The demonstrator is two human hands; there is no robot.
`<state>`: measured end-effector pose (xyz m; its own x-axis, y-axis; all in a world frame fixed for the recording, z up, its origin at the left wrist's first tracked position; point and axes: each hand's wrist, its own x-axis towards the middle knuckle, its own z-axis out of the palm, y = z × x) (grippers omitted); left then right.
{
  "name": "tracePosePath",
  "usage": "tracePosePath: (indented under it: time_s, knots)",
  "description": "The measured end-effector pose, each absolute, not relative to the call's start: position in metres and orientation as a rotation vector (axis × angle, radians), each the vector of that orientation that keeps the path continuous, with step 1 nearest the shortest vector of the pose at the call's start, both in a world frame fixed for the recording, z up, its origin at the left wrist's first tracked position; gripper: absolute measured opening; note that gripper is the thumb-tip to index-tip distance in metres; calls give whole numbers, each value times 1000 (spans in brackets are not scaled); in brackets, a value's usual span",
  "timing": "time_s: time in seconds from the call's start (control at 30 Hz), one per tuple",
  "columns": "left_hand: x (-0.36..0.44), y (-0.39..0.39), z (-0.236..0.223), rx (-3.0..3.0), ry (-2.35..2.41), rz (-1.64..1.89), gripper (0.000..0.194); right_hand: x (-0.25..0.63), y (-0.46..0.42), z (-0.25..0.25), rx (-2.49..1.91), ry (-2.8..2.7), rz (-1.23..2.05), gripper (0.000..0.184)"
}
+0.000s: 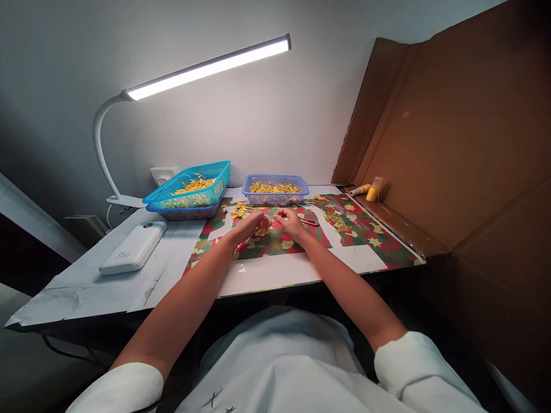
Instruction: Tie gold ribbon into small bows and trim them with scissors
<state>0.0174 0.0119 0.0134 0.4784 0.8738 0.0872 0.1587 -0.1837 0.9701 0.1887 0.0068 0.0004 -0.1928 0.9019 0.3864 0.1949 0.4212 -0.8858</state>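
Over the patterned sheet, my left hand [255, 223] is closed around a small yellow ribbon-like piece [260, 232], part of which shows below its fingers. My right hand [290, 221] faces it a short way off, thumb and fingertips pinched together. Whatever lies in that pinch is too small to make out. Just right of the right hand is a pinkish-red handled tool [309, 222], partly hidden. Loose yellow pieces [239, 211] lie behind my left hand. A tangle of thin yellow strands [338, 222] rests farther right.
A turquoise basket [185, 202] with yellow pieces sits on another basket at left. A blue-purple basket [275, 198] stands behind my hands. A white power bank [134, 248], clamp lamp [209, 67], yellow thread spools [373, 190] and cardboard wall [465, 126] surround the work area.
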Motion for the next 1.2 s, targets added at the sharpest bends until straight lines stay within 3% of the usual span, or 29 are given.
tracePosePath:
  time_s: [0.17,0.3,0.63,1.2]
  knots:
    - [19,9,16,1628,779,707,29,197,4,7,-921,-1691,1285,26]
    - [18,11,14,1624,751,670,31,201,6,7,-907,-1679,1404,30]
    - [17,12,13,1577,733,758,34,198,5,3,-952,-1563,925,27]
    - [20,10,14,1795,873,757,29,187,1,0,-880,-1512,954,28]
